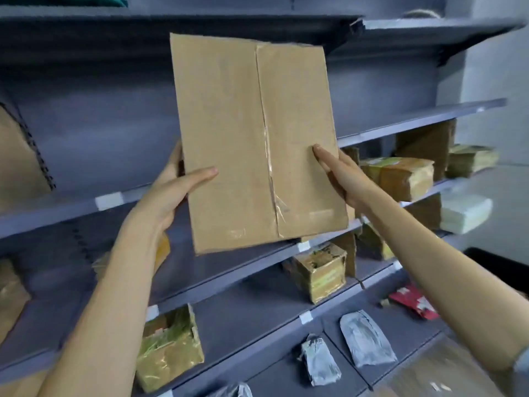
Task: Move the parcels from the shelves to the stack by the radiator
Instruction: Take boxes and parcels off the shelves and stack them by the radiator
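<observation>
Grey-blue metal shelves (217,279) fill the view, several tiers running from lower left up to the right, with white label tabs along their front edges and a pale wall at the far right. On the tier at right sit tape-wrapped brown parcels (400,176), with a white packet (463,212) on the tier below. Lower tiers carry a small taped box (317,272), another taped box (169,348) near the front edge at lower left, two grey mailer bags (366,338) and a red packet (412,302).

A flat cardboard parcel (254,144) is held up in front of the shelves, clear of every tier. Its long axis stands nearly upright, the top leaning slightly left; its broad face is turned toward the camera, with a taped seam running down the middle from top edge to bottom edge.

The left hand (171,190) grips the parcel's left edge, thumb laid across the front face and fingers curled behind. The right hand (340,173) is at the parcel's right edge, fingers straight and pressed flat against the front face.
</observation>
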Demonstrator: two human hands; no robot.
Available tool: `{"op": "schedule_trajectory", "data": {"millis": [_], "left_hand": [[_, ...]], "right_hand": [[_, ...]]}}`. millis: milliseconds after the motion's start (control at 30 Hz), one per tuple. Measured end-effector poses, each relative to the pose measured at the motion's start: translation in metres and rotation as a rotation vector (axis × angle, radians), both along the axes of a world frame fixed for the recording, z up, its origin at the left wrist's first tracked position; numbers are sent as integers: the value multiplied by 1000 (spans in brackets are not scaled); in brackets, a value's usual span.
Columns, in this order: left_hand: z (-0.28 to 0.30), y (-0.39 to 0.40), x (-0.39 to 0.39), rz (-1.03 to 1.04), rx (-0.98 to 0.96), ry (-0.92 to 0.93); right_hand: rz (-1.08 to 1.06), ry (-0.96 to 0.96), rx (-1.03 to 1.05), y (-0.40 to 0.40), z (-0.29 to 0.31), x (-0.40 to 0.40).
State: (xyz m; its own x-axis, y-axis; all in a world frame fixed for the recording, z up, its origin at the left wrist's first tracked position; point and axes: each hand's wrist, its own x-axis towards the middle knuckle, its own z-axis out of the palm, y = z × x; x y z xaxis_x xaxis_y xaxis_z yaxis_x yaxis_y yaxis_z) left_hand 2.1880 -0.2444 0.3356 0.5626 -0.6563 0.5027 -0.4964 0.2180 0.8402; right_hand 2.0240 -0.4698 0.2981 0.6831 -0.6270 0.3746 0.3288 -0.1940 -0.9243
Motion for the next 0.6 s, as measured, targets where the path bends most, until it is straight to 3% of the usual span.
{"op": "schedule_trajectory", "data": {"millis": [167,333,500,600], "left_hand": [[-21,-176,-123,-341,102,82],[-83,-343,-292,-677,219,287],[-154,-457,-432,-952,459,389],[-187,-499,-475,-1023,591,405]], "right_hand": [[-332,57,28,-105,-22,-194],[-676,134,42,-167,-61,-403],[-927,270,165,-192,-109,-543],[-1009,304,234,-215,-142,-587]]}}
